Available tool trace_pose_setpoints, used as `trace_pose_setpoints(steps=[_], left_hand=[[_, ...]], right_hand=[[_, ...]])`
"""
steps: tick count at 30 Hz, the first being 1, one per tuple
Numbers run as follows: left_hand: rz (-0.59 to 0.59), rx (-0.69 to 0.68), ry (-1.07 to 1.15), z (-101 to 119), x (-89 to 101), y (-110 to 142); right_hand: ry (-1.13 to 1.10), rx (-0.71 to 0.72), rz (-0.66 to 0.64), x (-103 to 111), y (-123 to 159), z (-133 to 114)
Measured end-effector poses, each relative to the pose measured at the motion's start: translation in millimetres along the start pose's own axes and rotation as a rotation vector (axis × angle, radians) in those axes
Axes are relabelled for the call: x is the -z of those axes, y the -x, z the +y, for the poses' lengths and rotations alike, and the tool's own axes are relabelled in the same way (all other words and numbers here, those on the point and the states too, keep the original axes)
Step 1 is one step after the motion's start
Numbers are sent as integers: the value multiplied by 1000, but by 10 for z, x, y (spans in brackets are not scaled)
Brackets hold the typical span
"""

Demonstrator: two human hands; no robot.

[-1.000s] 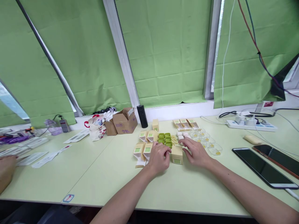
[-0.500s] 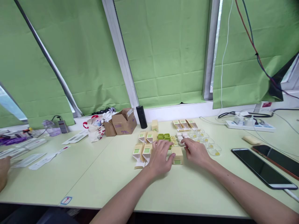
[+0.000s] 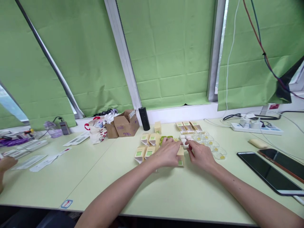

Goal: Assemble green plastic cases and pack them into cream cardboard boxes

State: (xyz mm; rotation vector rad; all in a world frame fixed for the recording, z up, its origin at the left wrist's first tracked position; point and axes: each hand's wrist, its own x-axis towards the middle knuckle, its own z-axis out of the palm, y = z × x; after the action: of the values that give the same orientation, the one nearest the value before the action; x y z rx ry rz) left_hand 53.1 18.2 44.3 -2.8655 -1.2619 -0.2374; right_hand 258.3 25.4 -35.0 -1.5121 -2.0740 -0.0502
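Observation:
My left hand is over a small cream carton, partly covering it. Its fingers bend down by the small green trays and reach toward the white pieces; what the fingertips touch is hidden. My right hand closes thumb and forefinger on a small white block-like piece at the front of the white group. Open cream cartons with green labels stand left of my left hand. Clear plastic cups with yellow centres lie just beyond my right hand.
Behind are more open cartons, a closed carton, a black cylinder and a cardboard box. Phones and a power strip lie right. Another person's hand is at far left.
My left hand has swung to the right over the carton, its fingers now bent down near the white pieces. My right hand has pinched a white piece at the front of the group.

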Motion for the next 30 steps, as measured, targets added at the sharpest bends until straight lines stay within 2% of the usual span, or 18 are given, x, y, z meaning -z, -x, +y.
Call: trace_pose_setpoints(steps=[3,6,10,14,20,26,30], left_hand=[[73,52,-29,-203,210,-204],[95,151,-108,-471,394,-477],[97,247,-178,-805,478,-862],[68,325,-241,-1029,360,-1162],[-24,386,-306,-1228,22,-1420],[-67,409,-313,-1328,-279,-1484],[-27,412,-316,-1268,-372,-1429]], right_hand=[[1,-1,-3,-22,-3,9],[-5,12,-21,-54,6,-17],[-22,51,-58,-66,41,-106],[-39,79,-84,-55,72,-165],[-59,114,-92,-84,74,-144],[-64,137,-98,-88,71,-157],[-67,150,-114,-89,66,-146]])
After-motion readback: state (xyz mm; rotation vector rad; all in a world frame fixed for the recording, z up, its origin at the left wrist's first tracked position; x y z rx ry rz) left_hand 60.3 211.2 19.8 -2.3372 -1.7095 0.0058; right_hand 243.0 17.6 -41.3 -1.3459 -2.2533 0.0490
